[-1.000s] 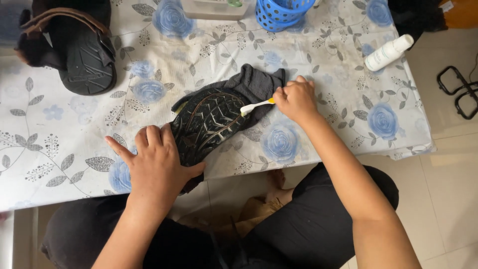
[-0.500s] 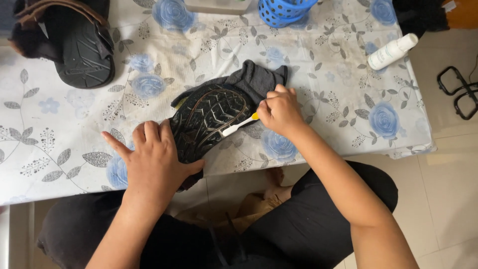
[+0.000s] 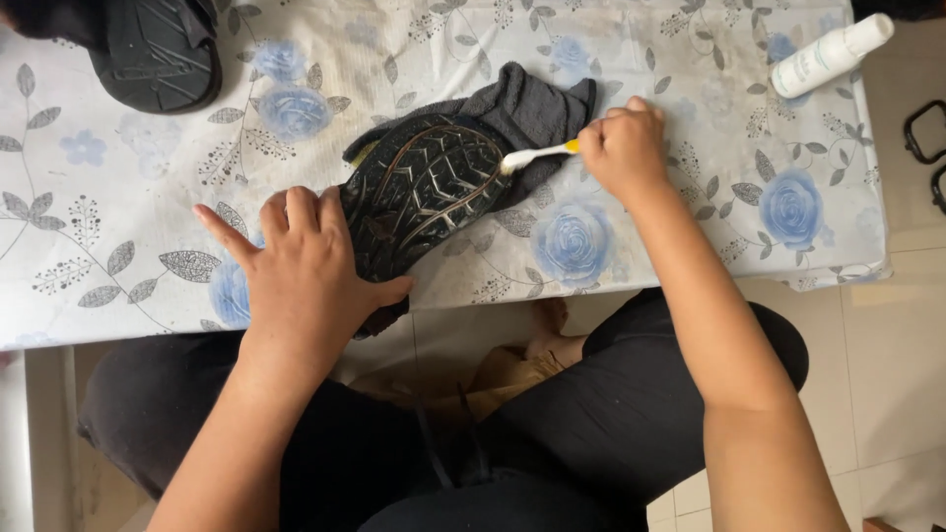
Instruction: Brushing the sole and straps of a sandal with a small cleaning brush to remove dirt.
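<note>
Left hand (image 3: 305, 271) lies flat, fingers spread, pressing the heel end of the black shoe (image 3: 419, 197), sole up at frame centre on the floral tablecloth (image 3: 128, 266); sole looks stiff, ridged rubber, likely light, best pinned at heel or gripped by its sides. Right hand (image 3: 623, 148), right of centre, is closed round a toothbrush (image 3: 537, 155), bristles on the sole; dark cloth (image 3: 532, 108) beneath looks soft.

I see a black rubber shoe sole (image 3: 424, 192) with glossy, wet-looking ridged tread, a matt dark grey terry cloth (image 3: 527, 113), a smooth plastic toothbrush (image 3: 537, 155), and a floral vinyl-covered worktop (image 3: 690, 227).
</note>
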